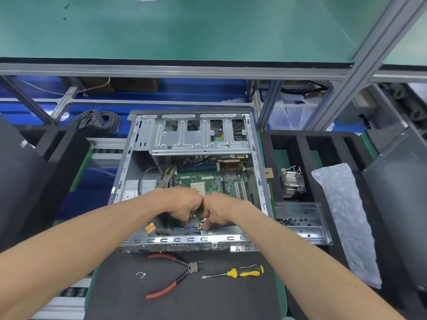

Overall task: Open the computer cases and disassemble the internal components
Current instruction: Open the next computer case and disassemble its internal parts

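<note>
We've got both hands, left hand (184,205) and right hand (220,210), curled knuckle-to-knuckle over the motherboard's (209,183) lower-centre edge, whatever they're gripping is hidden.

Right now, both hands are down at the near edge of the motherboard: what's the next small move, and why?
Probably work that near edge loose and lift slightly: both hands meet at the motherboard inside the open case; the heatsink is out, the screwdriver lies unused.
</note>
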`<action>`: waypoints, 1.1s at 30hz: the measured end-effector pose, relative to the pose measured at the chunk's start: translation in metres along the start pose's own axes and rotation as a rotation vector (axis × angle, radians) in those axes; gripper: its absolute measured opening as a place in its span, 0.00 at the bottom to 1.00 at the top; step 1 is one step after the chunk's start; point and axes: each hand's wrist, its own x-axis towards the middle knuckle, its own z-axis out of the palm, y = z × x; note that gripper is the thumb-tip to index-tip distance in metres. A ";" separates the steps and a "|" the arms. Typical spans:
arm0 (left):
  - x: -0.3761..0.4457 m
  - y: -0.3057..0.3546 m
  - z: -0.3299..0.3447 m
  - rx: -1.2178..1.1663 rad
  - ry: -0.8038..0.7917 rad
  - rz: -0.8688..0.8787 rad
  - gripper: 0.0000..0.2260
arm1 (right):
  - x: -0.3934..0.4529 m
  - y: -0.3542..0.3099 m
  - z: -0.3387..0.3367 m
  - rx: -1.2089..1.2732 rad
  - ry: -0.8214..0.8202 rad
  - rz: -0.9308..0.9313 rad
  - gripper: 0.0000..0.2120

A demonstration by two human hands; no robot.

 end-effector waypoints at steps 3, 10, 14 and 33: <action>-0.003 0.002 0.005 0.047 0.057 0.035 0.16 | -0.001 -0.002 -0.001 -0.013 0.001 -0.012 0.12; -0.004 0.001 0.004 0.002 0.080 0.016 0.16 | -0.002 -0.001 -0.001 -0.013 -0.011 -0.001 0.17; -0.006 0.004 0.006 0.035 0.090 0.055 0.15 | -0.003 -0.002 -0.001 -0.005 -0.005 -0.007 0.17; -0.005 0.007 0.010 0.031 0.087 0.091 0.12 | -0.003 -0.002 -0.002 0.009 -0.012 -0.005 0.16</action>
